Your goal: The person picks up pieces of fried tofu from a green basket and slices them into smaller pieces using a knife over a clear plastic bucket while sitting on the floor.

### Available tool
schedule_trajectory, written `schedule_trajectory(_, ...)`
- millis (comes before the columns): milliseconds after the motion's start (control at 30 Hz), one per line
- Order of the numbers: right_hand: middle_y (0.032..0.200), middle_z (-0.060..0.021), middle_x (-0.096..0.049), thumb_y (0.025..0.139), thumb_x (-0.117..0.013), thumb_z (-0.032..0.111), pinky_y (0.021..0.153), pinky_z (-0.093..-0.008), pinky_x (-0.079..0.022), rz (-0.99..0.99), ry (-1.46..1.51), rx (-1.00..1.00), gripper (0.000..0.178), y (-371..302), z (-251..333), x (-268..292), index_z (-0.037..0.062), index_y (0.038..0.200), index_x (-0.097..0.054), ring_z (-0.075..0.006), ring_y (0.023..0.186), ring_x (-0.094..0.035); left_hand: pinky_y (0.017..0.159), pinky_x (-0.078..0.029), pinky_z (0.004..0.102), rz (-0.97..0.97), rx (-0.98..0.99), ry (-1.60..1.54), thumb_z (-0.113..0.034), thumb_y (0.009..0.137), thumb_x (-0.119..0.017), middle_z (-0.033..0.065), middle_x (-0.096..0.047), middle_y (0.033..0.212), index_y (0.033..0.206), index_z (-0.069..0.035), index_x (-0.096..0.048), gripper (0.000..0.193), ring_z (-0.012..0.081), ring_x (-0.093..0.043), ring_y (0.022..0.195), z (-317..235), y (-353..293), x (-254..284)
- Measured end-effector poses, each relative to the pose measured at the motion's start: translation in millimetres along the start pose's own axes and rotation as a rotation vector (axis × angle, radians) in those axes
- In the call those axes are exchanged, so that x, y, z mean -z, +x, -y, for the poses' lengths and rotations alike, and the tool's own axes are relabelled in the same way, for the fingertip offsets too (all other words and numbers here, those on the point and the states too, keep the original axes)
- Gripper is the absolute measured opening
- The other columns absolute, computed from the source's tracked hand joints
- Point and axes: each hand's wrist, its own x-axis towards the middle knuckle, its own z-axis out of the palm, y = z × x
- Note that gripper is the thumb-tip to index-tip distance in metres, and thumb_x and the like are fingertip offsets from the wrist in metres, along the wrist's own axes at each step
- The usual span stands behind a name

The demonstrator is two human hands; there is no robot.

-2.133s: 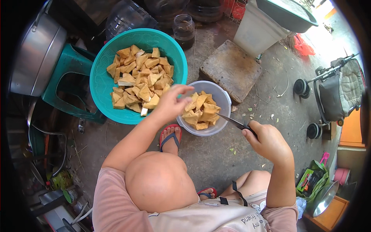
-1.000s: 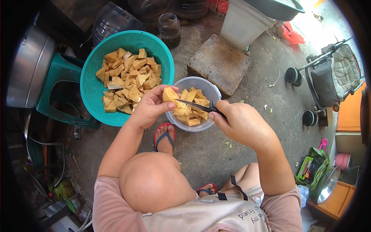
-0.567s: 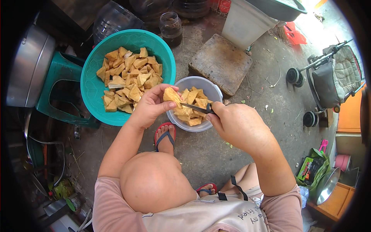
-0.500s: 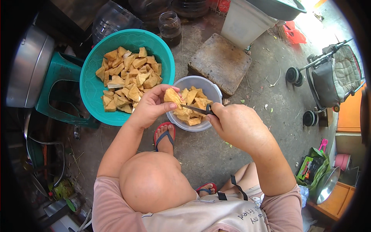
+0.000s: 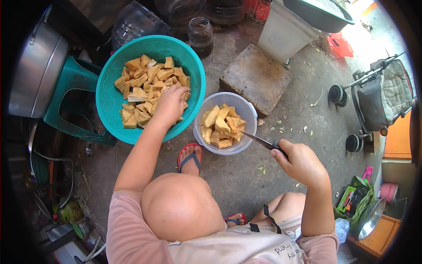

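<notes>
My left hand (image 5: 170, 105) reaches into a green plastic basket (image 5: 200, 83), its fingers apart and touching the fried tofu pieces (image 5: 140, 79) there; the fingertips are partly hidden. In my right hand (image 5: 303, 163) is a knife (image 5: 261, 141) with a dark handle, its fingers closed round it. The blade points left, its tip over the right rim of a clear plastic tub (image 5: 252, 119). Cut tofu pieces (image 5: 223, 125) lie heaped in that tub, right of the basket.
Beyond the tub sits a low wooden stool (image 5: 256, 78). A glass jar (image 5: 201, 36) stands behind the basket, and a green plastic stool (image 5: 72, 94) with a metal pot (image 5: 39, 72) is at left. A stroller (image 5: 380, 94) stands at far right.
My left hand has left the tub without the tofu piece it held and moved left into the basket. My right hand has drawn the knife back to the right and nearer me.
</notes>
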Motion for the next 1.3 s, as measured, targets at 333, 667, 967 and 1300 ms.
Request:
schedule_trajectory(333, 0.065, -0.0214, -0.059, 0.091, -0.055, 0.029, 0.06, -0.0482, -0.045, -0.009, 0.061, -0.006, 0.03, 3.7, -8.4, -2.3, 0.0014, 0.081, -0.056, -0.0408, 0.066, -0.059, 0.082, -0.048, 0.0417, 0.168, -0.05, 0.45, -0.003, 0.073, -0.063, 0.0118, -0.062, 0.103, 0.091, -0.008, -0.066, 0.018, 0.0337, -0.059, 0.094, 31.2, 23.3, 2.7)
schedule_trajectory(667, 0.068, -0.0221, -0.06, 0.092, -0.053, 0.03, 0.063, -0.0478, -0.047, -0.093, 0.116, 0.128, 0.031, 31.6, 27.9, 5.9, -0.0002, 0.085, -0.057, -0.0405, 0.068, -0.061, 0.085, -0.053, 0.0293, 0.182, 0.414, -1.389, -0.005, 0.088, -0.055, 0.0068, -0.057, 0.119, 0.13, -0.004, -0.046, 0.043, 0.016, -0.059, 0.105, -38.1, -22.8, 19.9)
schedule_trajectory(967, 0.07, -0.0199, -0.063, 0.092, -0.051, 0.029, 0.064, -0.0474, -0.051, -0.138, -0.055, 0.176, 0.03, 40.8, 53.2, 7.9, 0.0, 0.086, -0.058, -0.0373, 0.069, -0.064, 0.089, -0.053, 0.0305, 0.293, 0.257, -1.364, -0.01, 0.089, -0.062, 0.0055, -0.058, 0.117, 0.127, -0.006, -0.049, 0.041, 0.0159, -0.058, 0.108, -59.4, -36.3, 18.0)
schedule_trajectory(1300, 0.072, -0.0187, -0.065, 0.092, -0.05, 0.027, 0.066, -0.0467, -0.052, -0.036, -0.165, 0.168, 0.03, 34.3, 60.9, 17.8, -0.0006, 0.09, -0.061, -0.0361, 0.072, -0.065, 0.081, -0.053, 0.0267, 0.32, 0.207, -1.258, -0.01, 0.089, -0.063, 0.0038, -0.06, 0.111, 0.122, -0.007, -0.053, 0.035, 0.0119, -0.059, 0.099, -64.6, -38.0, 17.2)
